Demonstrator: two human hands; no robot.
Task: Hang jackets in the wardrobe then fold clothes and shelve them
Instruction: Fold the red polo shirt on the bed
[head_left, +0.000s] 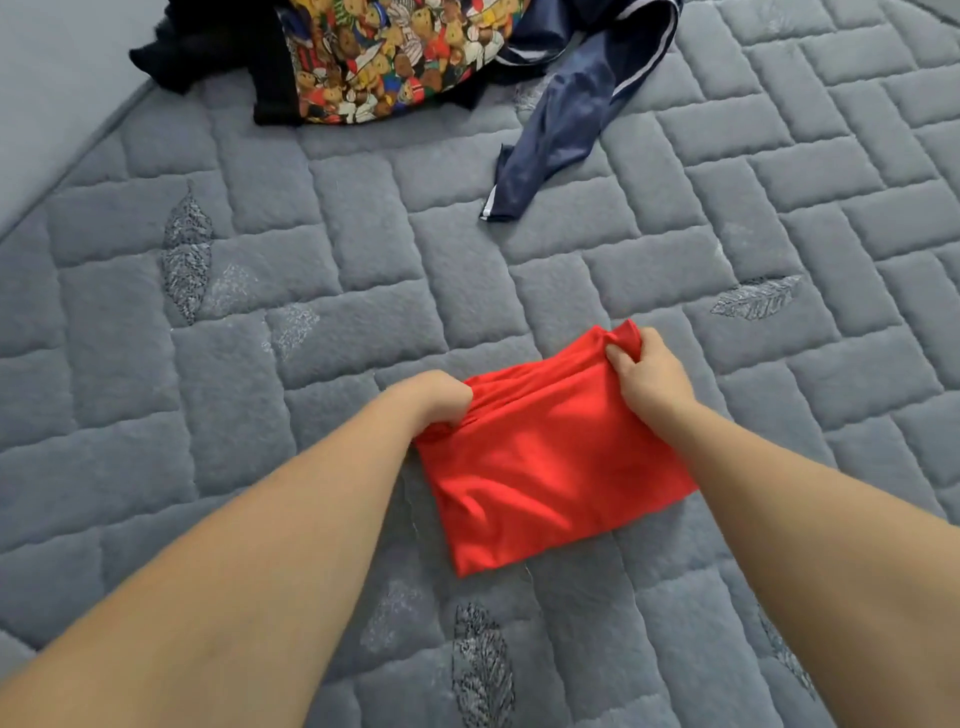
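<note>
A red garment (540, 467) lies folded into a small rectangle on the grey quilted bedspread (311, 291), just ahead of me. My left hand (434, 397) grips its far left corner with curled fingers, bunching the cloth. My right hand (649, 371) pinches the far right corner, which is lifted a little off the spread. The near edge of the garment lies flat.
At the far edge of the bed lies a heap of clothes: a teddy-bear print garment (395, 57), black clothing (218, 47) on its left, and a navy garment with white stripes (571, 114) trailing toward the middle.
</note>
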